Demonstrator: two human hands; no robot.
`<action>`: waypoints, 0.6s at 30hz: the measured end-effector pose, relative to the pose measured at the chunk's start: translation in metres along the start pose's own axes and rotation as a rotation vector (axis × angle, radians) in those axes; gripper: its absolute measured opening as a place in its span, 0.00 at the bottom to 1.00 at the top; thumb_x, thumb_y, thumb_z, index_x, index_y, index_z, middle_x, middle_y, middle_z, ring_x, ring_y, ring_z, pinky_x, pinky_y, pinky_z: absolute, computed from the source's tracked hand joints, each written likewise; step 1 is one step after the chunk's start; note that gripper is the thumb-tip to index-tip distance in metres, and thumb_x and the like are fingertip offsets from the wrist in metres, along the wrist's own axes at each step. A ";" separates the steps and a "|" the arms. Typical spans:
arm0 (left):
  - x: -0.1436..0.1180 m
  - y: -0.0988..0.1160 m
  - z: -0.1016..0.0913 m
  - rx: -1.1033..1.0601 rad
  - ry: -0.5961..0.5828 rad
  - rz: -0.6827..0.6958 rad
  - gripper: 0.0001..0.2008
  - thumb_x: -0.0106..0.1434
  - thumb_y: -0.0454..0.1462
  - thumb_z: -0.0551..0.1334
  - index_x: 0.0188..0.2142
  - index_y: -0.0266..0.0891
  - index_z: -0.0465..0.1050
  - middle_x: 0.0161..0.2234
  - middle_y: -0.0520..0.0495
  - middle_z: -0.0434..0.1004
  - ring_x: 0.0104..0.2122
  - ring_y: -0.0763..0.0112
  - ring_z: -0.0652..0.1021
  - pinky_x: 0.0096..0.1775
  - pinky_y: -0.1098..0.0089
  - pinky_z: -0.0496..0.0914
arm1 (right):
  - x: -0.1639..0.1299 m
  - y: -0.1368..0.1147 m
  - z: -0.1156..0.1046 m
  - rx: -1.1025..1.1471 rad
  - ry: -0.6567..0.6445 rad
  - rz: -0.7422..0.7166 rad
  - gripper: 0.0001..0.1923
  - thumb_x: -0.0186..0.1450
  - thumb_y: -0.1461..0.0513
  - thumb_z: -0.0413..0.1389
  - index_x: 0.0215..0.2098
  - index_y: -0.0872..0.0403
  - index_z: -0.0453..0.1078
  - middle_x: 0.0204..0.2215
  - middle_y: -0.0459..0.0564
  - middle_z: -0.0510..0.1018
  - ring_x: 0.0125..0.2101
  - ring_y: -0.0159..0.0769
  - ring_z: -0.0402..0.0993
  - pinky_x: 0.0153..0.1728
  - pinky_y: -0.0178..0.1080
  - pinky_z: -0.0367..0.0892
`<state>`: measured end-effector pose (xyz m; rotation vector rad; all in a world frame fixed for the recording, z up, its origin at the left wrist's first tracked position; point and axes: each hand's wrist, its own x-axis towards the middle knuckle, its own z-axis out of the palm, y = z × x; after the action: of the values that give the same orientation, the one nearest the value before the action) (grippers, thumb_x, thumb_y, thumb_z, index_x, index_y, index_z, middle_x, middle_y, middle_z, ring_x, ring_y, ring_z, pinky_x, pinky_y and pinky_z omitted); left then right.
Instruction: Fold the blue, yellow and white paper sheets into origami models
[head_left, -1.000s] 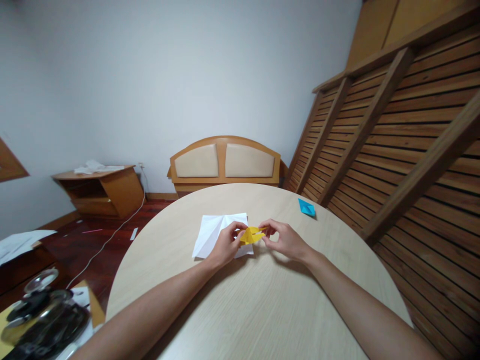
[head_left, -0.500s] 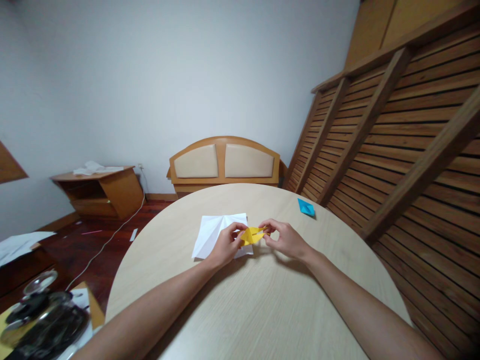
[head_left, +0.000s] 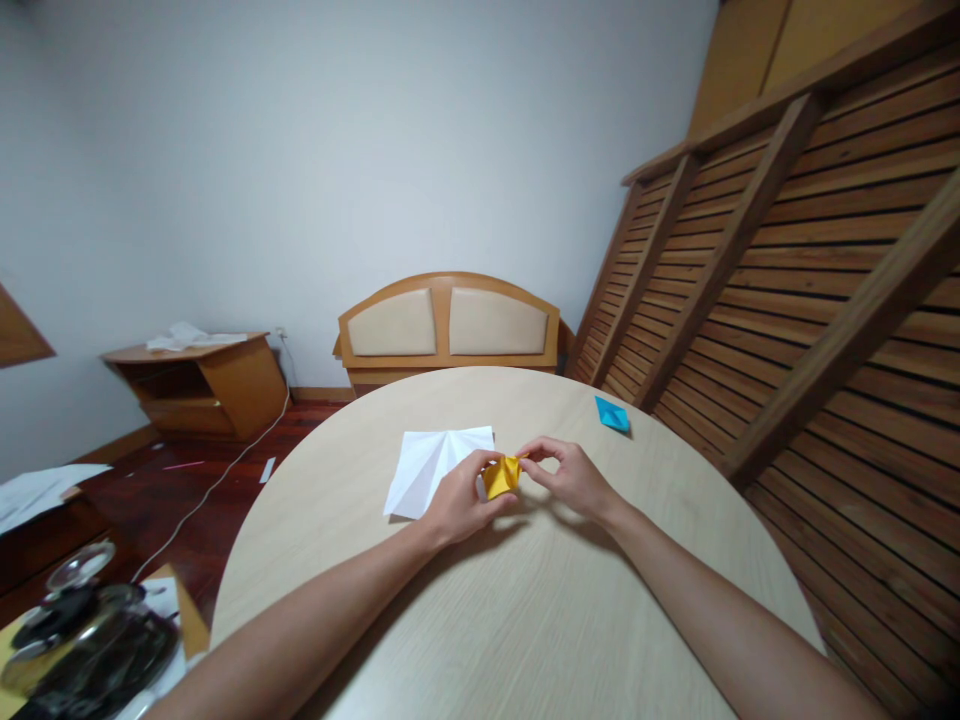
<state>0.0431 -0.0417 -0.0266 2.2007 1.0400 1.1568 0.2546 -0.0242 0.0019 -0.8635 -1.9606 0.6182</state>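
Fingers of both your hands are closed on a small folded piece of yellow paper (head_left: 502, 476), held just above the round, pale wood-grain desk (head_left: 525, 610) near its middle. Your left hand (head_left: 459, 502) comes in from the lower left, its thumb and forefinger pinching the left side of the yellow paper, the thumb across the lower edge. Your right hand (head_left: 571, 478) comes in from the lower right, and its thumb and forefinger pinch the upper right tip of the same piece; the other fingers are curled in toward the palm. The two hands are close together, with only the yellow paper between them.

Just beside your left hand, on its far side, a creased white sheet of paper (head_left: 436, 466) lies flat on the desk, partly hidden by your left knuckles. Well apart from your hands, toward the far right edge of the desk, rests a small blue folded paper shape (head_left: 613, 414). Beyond the desk stands a wooden bench back with two beige pads (head_left: 448, 325) against the wall, and a slatted wooden panel (head_left: 810, 260) leans along the right side.
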 end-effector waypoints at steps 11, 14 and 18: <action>0.006 -0.001 0.000 -0.375 0.153 -0.069 0.23 0.59 0.41 0.69 0.49 0.39 0.63 0.46 0.43 0.75 0.45 0.62 0.77 0.49 0.61 0.70 | -0.007 0.007 0.017 0.182 -0.051 0.022 0.33 0.57 0.57 0.67 0.56 0.48 0.57 0.52 0.53 0.71 0.52 0.41 0.71 0.55 0.48 0.67; 0.007 -0.003 0.001 -0.536 0.143 -0.139 0.27 0.58 0.42 0.70 0.51 0.41 0.58 0.42 0.46 0.77 0.42 0.63 0.79 0.43 0.65 0.72 | -0.006 0.007 0.017 0.231 -0.061 -0.002 0.27 0.58 0.59 0.66 0.52 0.47 0.61 0.52 0.52 0.72 0.53 0.41 0.71 0.57 0.49 0.65; 0.007 -0.003 0.002 -0.612 0.105 -0.150 0.27 0.56 0.45 0.71 0.47 0.40 0.60 0.39 0.47 0.77 0.39 0.65 0.80 0.40 0.68 0.71 | -0.002 0.002 0.013 0.171 -0.011 -0.046 0.11 0.63 0.62 0.59 0.45 0.50 0.70 0.46 0.51 0.76 0.48 0.41 0.74 0.53 0.48 0.68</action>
<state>0.0460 -0.0339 -0.0262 1.5745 0.7422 1.3175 0.2445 -0.0257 -0.0075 -0.7094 -1.9004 0.7528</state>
